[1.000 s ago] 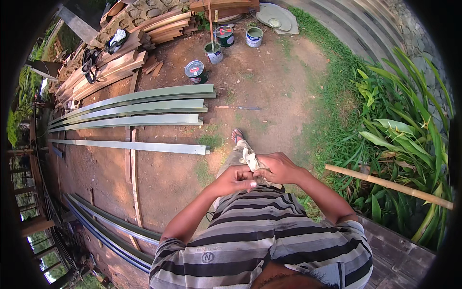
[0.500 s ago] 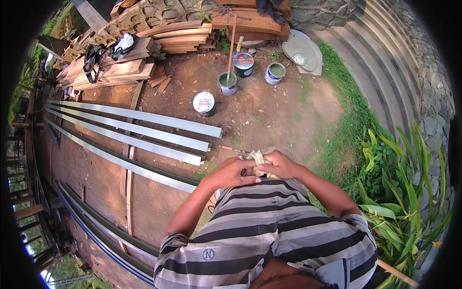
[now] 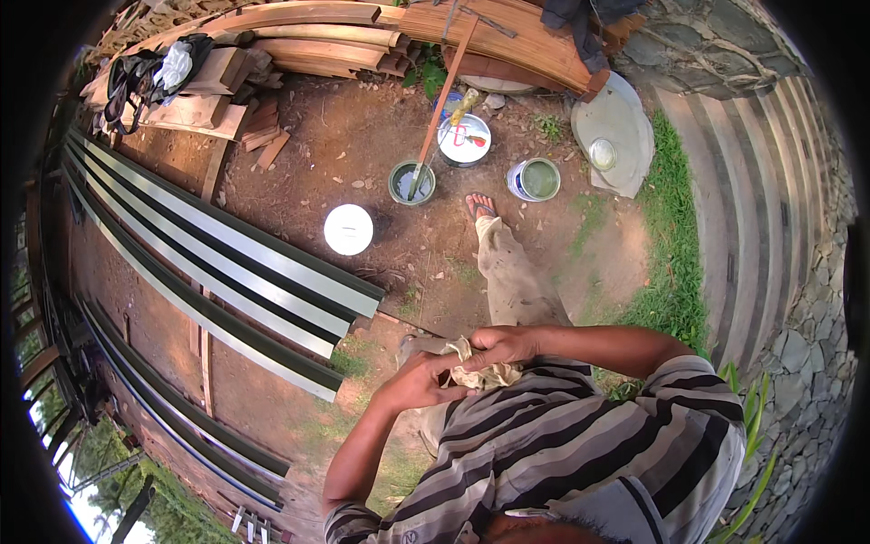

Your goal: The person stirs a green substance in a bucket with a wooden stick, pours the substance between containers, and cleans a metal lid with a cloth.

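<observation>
A crumpled cream cloth (image 3: 494, 374) is bunched between my two hands, in front of my striped shirt. My left hand (image 3: 422, 381) is closed round its left side, fingers bent inward. From the right, my right hand (image 3: 501, 344) pinches the top of the cloth, its knuckles close to the left hand's fingers. Part of the cloth is hidden by the fingers. Beyond them my trouser leg (image 3: 512, 272) and a sandalled foot (image 3: 482, 205) are stretched forward on the dirt.
Long green-and-silver beams (image 3: 272, 257) lie at the left. Ahead stand a white-lidded can (image 3: 348, 230), an open paint can (image 3: 401, 189) with a stick, a lidded can (image 3: 465, 152) with a brush on it, and another open can (image 3: 541, 179). Timber (image 3: 317, 51) is stacked behind; stone steps (image 3: 752, 199) rise right.
My view has turned and my body has leaned. One leg has come into sight, stepping towards the cans. Both hands still grip the cloth.
</observation>
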Motion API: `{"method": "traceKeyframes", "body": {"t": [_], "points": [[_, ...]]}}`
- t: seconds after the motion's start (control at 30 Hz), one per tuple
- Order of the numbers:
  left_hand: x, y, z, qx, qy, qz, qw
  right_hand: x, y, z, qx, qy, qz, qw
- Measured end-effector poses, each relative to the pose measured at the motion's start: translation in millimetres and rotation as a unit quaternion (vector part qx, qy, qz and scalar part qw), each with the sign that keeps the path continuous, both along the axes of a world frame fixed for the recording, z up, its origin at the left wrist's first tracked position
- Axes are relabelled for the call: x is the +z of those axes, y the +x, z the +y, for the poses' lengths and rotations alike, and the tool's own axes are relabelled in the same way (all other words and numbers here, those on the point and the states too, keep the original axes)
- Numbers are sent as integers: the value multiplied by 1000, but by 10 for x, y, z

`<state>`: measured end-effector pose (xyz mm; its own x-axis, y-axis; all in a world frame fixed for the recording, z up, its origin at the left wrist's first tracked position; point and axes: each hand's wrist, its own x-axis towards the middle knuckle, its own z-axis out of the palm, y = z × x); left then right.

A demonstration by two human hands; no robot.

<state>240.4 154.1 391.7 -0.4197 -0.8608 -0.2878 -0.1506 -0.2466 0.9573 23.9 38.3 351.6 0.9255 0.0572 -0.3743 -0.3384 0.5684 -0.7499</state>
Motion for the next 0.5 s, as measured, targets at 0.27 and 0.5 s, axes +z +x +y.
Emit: {"method": "traceKeyframes", "body": {"t": [0.27, 0.5], "points": [[-1915, -735, -1060, 359, 362, 569, 645, -2101, -92, -1725, 116, -319, -23, 940], [-4307, -876, -1650, 441, 390, 618, 521, -4268, -6, -2408, 134, -342, 22, 930]]}}
